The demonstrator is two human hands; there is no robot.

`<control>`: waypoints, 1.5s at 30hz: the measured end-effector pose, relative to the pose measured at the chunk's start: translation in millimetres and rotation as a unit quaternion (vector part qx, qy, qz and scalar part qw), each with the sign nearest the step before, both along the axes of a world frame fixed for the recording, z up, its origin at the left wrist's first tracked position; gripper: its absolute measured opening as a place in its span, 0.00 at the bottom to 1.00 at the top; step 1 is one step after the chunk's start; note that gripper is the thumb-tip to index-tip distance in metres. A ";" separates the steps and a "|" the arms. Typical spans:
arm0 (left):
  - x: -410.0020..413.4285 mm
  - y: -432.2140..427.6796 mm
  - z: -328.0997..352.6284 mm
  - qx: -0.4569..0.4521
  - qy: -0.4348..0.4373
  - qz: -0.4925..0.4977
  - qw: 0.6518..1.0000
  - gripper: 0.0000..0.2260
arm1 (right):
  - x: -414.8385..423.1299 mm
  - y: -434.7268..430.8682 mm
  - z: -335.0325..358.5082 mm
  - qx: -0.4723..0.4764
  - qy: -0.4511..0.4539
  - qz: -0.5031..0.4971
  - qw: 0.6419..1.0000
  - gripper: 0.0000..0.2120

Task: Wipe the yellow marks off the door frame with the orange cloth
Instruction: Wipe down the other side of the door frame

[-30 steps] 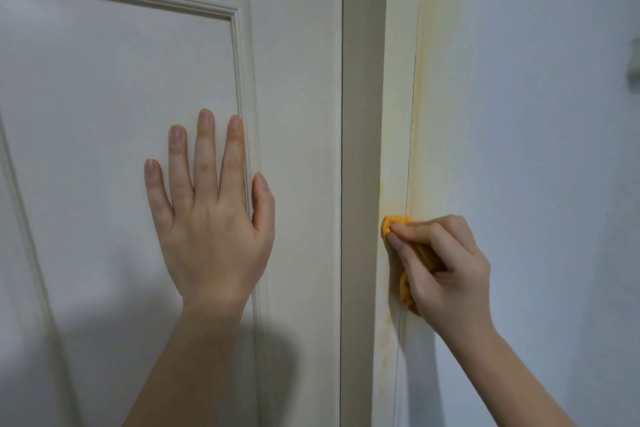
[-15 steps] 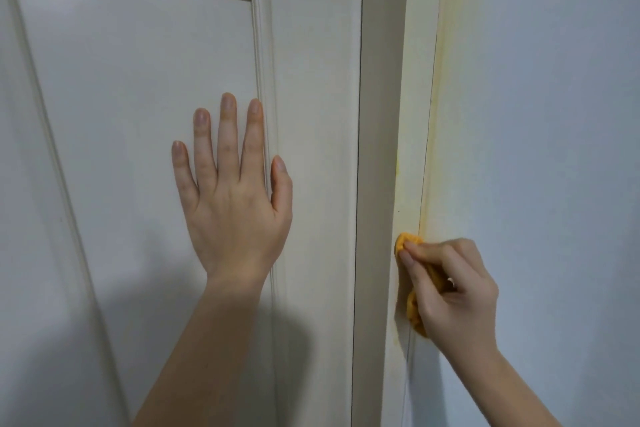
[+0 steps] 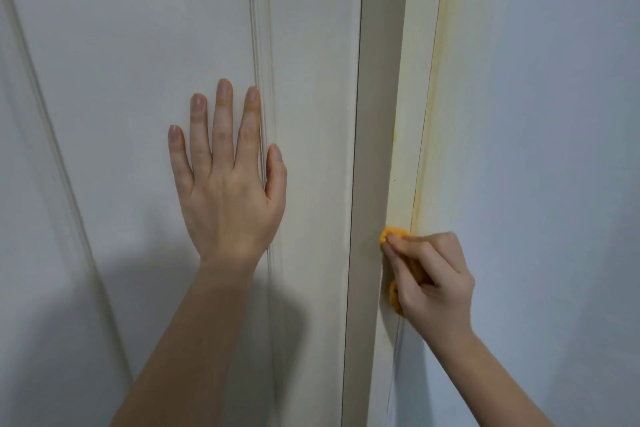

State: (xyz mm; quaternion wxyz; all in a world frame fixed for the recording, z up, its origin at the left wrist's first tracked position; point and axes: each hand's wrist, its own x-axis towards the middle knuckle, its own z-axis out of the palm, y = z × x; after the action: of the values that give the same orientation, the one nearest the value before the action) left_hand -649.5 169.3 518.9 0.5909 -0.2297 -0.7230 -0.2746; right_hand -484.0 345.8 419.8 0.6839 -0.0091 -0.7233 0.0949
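- Wiping was in hand: the right grip [image 3: 433, 274], fingers curled round the bunched orange cloth [image 3: 391, 234], pressed it against the door frame [image 3: 410, 80].
- The cloth stuck out past the fingertips, low on the frame.
- Yellow marks [image 3: 424, 163] ran up the frame's edge above it; the next move probably called for firm upward strokes.
- The left grip [image 3: 227, 184] lay flat and wide on the door [image 3: 121, 97].

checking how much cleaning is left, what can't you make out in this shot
Head view:
orange cloth: mostly hidden by the right hand gripping it.
door frame under cloth and hand: covered, so any marks there are unseen.
yellow marks: frame cut off by the top and bottom edges, so their full extent is unknown.
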 end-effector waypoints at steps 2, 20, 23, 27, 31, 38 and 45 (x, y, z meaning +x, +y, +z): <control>-0.4 -0.2 -1.2 0.003 0.008 0.003 1.000 0.28 | 0.0 5.3 10.8 0.007 0.015 -0.003 1.000 0.00; -2.1 1.9 -13.8 0.023 0.037 0.026 0.999 0.27 | 10.4 -7.9 -80.6 -0.063 -0.041 -0.016 0.997 0.02; -1.5 2.2 -17.0 0.017 0.035 0.030 0.999 0.27 | 0.3 -14.6 -72.1 -0.017 -0.032 -0.018 0.999 0.02; -1.4 1.8 -16.7 0.018 0.034 0.029 0.999 0.27 | 7.8 -1.9 -68.1 -0.103 -0.002 -0.008 0.995 0.02; -2.1 2.2 -16.5 0.021 0.036 0.032 0.999 0.27 | 9.4 -14.7 -116.4 -0.122 -0.030 -0.006 0.992 0.05; -2.0 3.1 -17.1 0.027 0.042 0.035 0.998 0.27 | 1.9 -14.0 -100.3 -0.134 -0.016 -0.002 0.991 0.04; -2.3 3.3 -17.5 0.022 0.042 0.032 0.998 0.27 | -0.4 -32.3 -135.2 -0.142 -0.024 0.009 0.989 0.05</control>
State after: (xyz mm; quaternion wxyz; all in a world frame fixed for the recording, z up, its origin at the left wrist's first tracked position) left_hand -651.8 172.5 501.4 0.6338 -0.2048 -0.6985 -0.2616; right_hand -484.4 313.5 284.6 0.6571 -0.1019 -0.7189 0.2028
